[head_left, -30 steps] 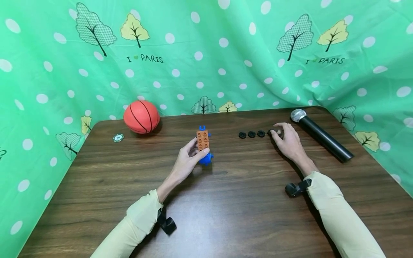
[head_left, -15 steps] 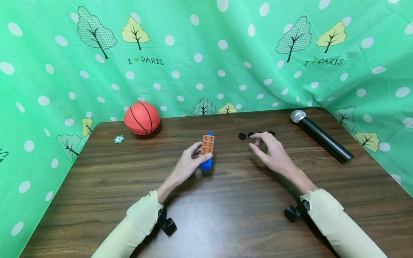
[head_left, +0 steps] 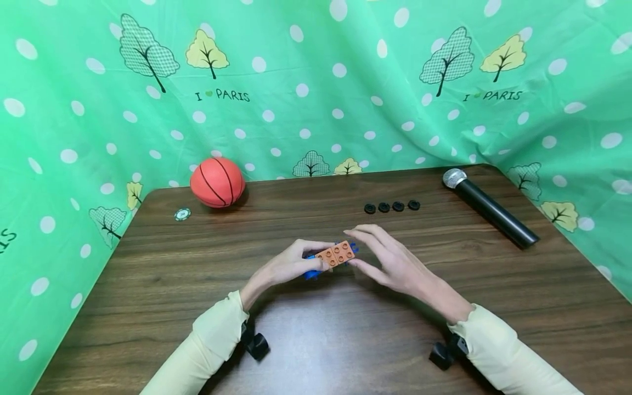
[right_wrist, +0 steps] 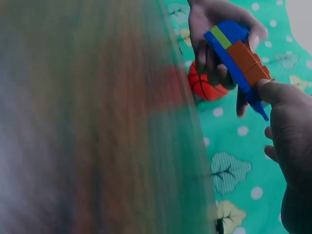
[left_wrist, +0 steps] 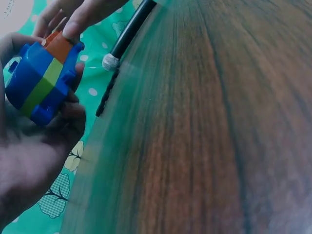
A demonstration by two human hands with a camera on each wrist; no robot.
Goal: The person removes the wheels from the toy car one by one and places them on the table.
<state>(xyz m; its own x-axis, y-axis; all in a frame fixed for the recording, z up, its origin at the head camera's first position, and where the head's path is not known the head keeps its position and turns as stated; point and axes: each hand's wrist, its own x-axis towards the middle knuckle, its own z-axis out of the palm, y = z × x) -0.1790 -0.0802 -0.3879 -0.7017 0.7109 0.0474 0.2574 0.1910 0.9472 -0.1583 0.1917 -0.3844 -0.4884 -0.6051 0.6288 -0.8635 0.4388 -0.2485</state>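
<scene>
A building-block toy car (head_left: pixel 336 254), with orange studded bricks on a blue base, is held above the table in my left hand (head_left: pixel 291 264). Its thumb lies over the orange bricks. In the left wrist view, a green stripe crosses the blue part of the toy car (left_wrist: pixel 38 80). My right hand (head_left: pixel 395 263) is at the car's other end, thumb and forefinger spread around it. Its thumb appears to touch the orange brick in the right wrist view; a firm hold is not visible. Several small black wheels (head_left: pixel 384 207) lie in a row behind the hands.
On the brown wooden table (head_left: pixel 187 307), a red basketball (head_left: pixel 218 182) sits at the back left beside a poker chip (head_left: pixel 182 214). A black microphone (head_left: pixel 489 207) lies at the back right. A green patterned cloth (head_left: pixel 276 82) hangs behind.
My right hand has left the rightmost wheel and come left and nearer to the toy car. My left hand has turned the car so its far end points right, and brought it closer.
</scene>
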